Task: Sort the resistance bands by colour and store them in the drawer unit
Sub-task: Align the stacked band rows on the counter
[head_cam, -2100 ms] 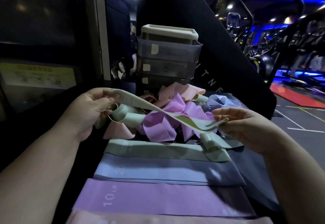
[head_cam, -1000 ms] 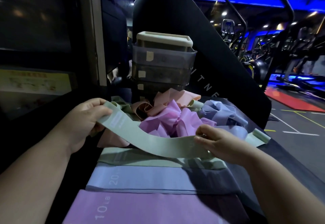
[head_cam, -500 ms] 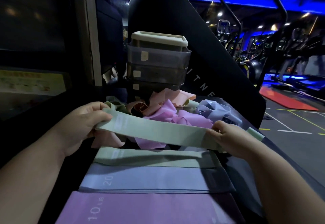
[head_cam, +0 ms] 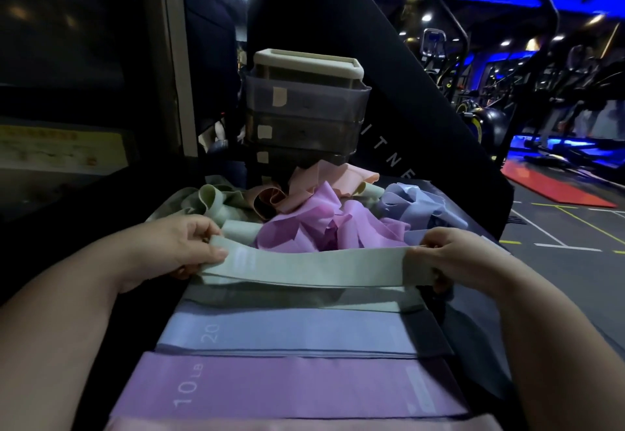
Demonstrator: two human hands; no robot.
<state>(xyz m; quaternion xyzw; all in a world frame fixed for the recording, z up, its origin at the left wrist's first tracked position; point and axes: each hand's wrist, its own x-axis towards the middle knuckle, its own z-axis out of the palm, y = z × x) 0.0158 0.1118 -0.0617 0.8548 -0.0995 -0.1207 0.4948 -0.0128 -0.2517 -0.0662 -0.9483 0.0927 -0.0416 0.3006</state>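
Note:
I hold a pale green resistance band (head_cam: 314, 266) stretched flat between both hands. My left hand (head_cam: 179, 249) pinches its left end and my right hand (head_cam: 453, 256) pinches its right end. It hovers just over a flat green band (head_cam: 304, 298) that heads a row of sorted bands: blue marked 20 (head_cam: 297, 332), purple marked 10 LB (head_cam: 287, 386), and pink (head_cam: 304, 425) at the bottom edge. Behind lies a tangled pile of green (head_cam: 209, 202), pink (head_cam: 324, 180), purple (head_cam: 318, 224) and blue (head_cam: 416, 204) bands. The grey drawer unit (head_cam: 304, 113) stands beyond the pile.
The bands lie on a dark surface (head_cam: 480, 336) whose right edge drops to the gym floor (head_cam: 558, 227). A tall black machine panel (head_cam: 389, 92) rises behind the drawer unit. A dark wall with a yellow notice (head_cam: 57, 150) is on the left.
The green band was twisted and raised above the pile; both hands straightened it, pulled it taut and brought it down toward the flat green band.

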